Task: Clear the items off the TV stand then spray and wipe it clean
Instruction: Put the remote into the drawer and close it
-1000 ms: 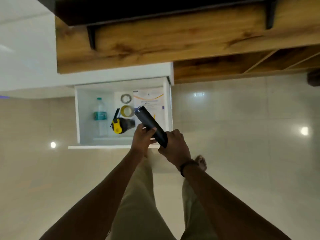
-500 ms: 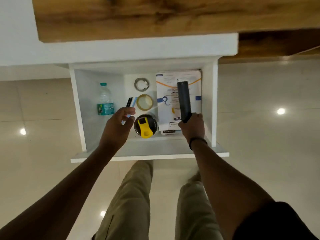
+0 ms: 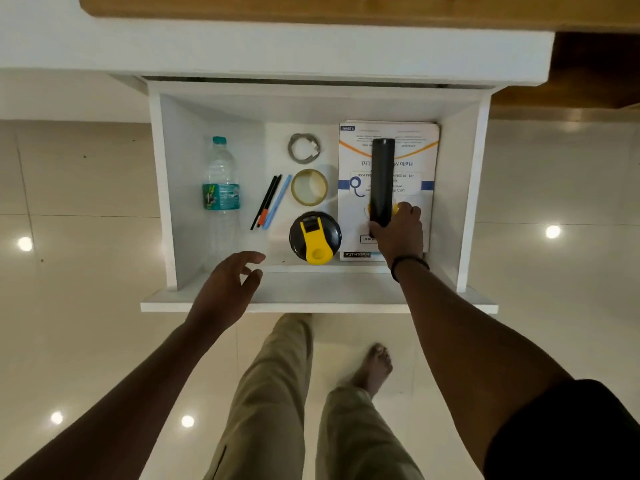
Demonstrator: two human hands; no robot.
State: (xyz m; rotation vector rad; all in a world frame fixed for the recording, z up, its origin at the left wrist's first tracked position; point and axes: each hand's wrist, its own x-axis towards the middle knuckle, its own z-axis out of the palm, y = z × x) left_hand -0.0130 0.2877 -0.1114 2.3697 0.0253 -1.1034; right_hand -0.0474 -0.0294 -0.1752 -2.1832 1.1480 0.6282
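A white drawer [image 3: 322, 296] of the TV stand [image 3: 277, 46] is pulled open below me. My right hand [image 3: 398, 233] grips the near end of a dark cylinder [image 3: 382, 178] that lies over a printed white folder [image 3: 412, 157] in the drawer's right part. My left hand [image 3: 228, 289] hovers over the drawer's front edge with its fingers spread and holds nothing. Also in the drawer are a plastic water bottle [image 3: 221, 188], pens [image 3: 272, 200], a tape roll [image 3: 309, 187], a coiled grey cable [image 3: 304, 148] and a black container with a yellow lid [image 3: 315, 239].
The wooden top of the stand [image 3: 346, 8] runs along the upper edge of the view. Glossy beige floor tiles [image 3: 86, 271] surround the drawer. My legs [image 3: 270, 393] and a bare foot [image 3: 375, 365] are under the drawer front.
My left hand let go of the cylinder and drew back to the drawer front. My right hand lowered the cylinder onto the folder. The view moved closer over the drawer.
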